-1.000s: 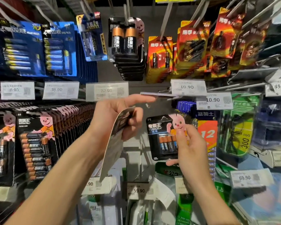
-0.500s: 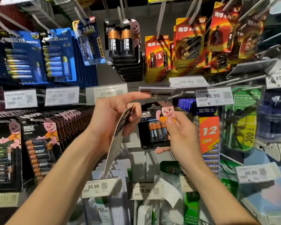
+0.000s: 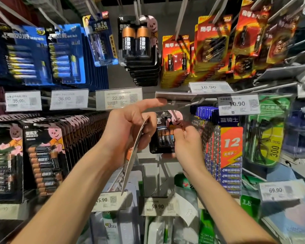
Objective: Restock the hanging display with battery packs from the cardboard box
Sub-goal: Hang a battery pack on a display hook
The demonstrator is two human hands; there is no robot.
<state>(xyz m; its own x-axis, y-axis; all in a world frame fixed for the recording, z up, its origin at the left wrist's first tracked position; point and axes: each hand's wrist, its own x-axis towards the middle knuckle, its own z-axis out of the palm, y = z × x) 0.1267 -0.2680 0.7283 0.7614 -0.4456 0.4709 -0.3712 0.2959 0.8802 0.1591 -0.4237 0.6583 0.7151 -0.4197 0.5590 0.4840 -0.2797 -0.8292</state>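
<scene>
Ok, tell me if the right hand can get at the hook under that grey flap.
Probably yes: the left hand, gripping a spare pack, props the flap up, and the right hand has its pack at the hook, nothing between.

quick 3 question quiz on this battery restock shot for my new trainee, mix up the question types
1. Multiple choice: which hand grips the small black battery pack facing the camera? A) left hand B) right hand C) neither
2. True or false: the left hand holds nothing.
3. Fill in: the price tag just left of the left index fingertip reads ___.
Key: 1 B; 2 false, it grips an edge-on pack; 3 22.90.
</scene>
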